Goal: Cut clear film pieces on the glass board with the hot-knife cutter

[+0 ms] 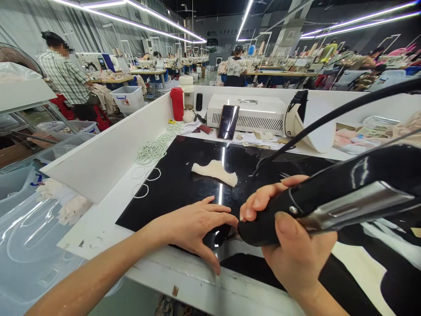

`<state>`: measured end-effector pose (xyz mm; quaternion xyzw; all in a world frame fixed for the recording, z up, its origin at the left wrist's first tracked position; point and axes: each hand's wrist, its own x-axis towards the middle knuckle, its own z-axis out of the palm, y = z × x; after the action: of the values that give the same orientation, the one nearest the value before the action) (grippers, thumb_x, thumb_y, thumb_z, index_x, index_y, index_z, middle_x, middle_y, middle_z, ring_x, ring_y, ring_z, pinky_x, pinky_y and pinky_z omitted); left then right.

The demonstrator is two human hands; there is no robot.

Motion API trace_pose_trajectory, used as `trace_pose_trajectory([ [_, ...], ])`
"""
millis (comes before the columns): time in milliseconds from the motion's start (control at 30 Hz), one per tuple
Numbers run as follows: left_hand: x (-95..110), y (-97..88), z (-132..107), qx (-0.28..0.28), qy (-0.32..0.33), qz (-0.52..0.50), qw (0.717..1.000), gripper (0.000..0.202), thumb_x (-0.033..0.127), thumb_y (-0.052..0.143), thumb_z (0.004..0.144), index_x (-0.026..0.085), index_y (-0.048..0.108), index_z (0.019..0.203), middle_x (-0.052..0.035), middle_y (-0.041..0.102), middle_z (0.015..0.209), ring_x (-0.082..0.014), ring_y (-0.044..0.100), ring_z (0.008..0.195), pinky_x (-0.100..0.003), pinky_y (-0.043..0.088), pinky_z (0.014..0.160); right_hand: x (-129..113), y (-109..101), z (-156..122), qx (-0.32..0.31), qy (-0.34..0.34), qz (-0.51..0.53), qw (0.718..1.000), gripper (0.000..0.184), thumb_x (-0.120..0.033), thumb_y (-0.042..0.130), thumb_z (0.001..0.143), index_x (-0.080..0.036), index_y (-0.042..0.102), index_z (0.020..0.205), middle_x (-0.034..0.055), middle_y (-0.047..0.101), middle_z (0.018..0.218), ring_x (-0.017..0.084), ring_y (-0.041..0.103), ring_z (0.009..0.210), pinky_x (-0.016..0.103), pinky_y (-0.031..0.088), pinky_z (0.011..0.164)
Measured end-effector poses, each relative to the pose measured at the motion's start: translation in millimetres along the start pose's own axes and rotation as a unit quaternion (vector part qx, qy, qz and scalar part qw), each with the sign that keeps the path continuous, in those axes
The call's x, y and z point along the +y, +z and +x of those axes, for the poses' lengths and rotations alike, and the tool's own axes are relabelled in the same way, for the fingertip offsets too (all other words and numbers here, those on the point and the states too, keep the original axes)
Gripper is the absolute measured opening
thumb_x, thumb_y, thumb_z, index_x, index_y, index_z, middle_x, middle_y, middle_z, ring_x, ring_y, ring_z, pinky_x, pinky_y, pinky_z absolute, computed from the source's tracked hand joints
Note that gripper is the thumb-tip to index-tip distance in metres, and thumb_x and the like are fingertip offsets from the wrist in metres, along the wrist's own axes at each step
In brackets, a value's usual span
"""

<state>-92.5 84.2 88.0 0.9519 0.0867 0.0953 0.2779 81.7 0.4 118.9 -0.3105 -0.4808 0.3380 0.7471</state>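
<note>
My right hand (296,232) is wrapped round a thick black cylindrical hand tool (355,188) with a silver lever along its side. The tool slants from the upper right down to the worktop, and its working tip is hidden by the hands. Just left of its lower end, my left hand (200,221) lies with fingers spread on a glossy black sheet (177,175), index fingertip close to the tool. Beyond the hands sits a small curved cream fabric piece (215,172). Pale material (358,267) shows at the right, partly behind my right arm.
A black cable (329,114) arches across the right. Pale green cord loops (153,151) lie at the sheet's left. Along the back stand a red cup (176,104), a phone (228,122) and a vented white box (246,112). A person (66,74) sits beyond the left wall.
</note>
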Motion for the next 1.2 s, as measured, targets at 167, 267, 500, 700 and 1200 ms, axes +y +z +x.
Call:
trace_pose_trajectory([
  [167,-1.3,0.7,-0.2,-0.001,-0.001,-0.003,1.000,0.088,0.048,0.095,0.074,0.026,0.052,0.148,-0.0133,0.059,0.155,-0.0316,0.048,0.151,-0.063,0.018,0.132,-4.0,0.5,1.4,0.004,-0.005,0.024,1.000,0.033,-0.035,0.081,0.090,-0.029,0.061,0.116,-0.0027,0.065,0.083,0.016,0.062,0.066,0.032,0.057,0.061],
  [267,-4.2,2.2,0.0,-0.002,0.000,-0.011,1.000,0.081,0.052,0.091,0.078,0.026,0.054,0.146,-0.0129,0.058,0.156,-0.0323,0.048,0.151,-0.061,0.015,0.132,-5.0,-1.9,2.6,0.006,-0.011,0.021,1.000,0.034,-0.035,0.082,0.089,-0.029,0.062,0.116,-0.0022,0.066,0.084,0.016,0.063,0.067,0.032,0.057,0.062],
  [500,-6.9,3.1,1.7,-0.010,-0.010,-0.056,0.998,0.084,0.053,0.094,0.074,0.027,0.057,0.145,-0.0126,0.058,0.156,-0.0357,0.048,0.150,-0.060,0.010,0.133,1.0,-4.4,3.5,0.006,-0.008,0.014,1.000,0.036,-0.037,0.083,0.090,-0.030,0.062,0.118,-0.0026,0.065,0.084,0.016,0.063,0.068,0.031,0.057,0.062],
  [700,-4.8,-2.4,-2.0,-0.026,-0.029,-0.068,0.997,0.071,0.051,0.079,0.092,0.027,0.050,0.152,-0.0118,0.053,0.161,-0.0314,0.042,0.155,-0.063,0.012,0.132,-0.5,-3.2,3.2,0.007,-0.004,0.001,1.000,0.042,-0.040,0.084,0.089,-0.031,0.059,0.121,-0.0030,0.063,0.083,0.017,0.061,0.066,0.032,0.057,0.060],
  [1200,-3.3,-4.5,-0.4,-0.038,-0.027,-0.055,0.997,0.085,0.040,0.086,0.087,0.032,0.044,0.160,-0.0096,0.057,0.157,-0.0327,0.036,0.158,-0.063,0.011,0.133,-3.4,4.4,-4.9,-0.010,-0.009,0.020,1.000,0.035,-0.039,0.081,0.092,-0.030,0.060,0.118,-0.0026,0.066,0.084,0.017,0.062,0.066,0.034,0.056,0.061],
])
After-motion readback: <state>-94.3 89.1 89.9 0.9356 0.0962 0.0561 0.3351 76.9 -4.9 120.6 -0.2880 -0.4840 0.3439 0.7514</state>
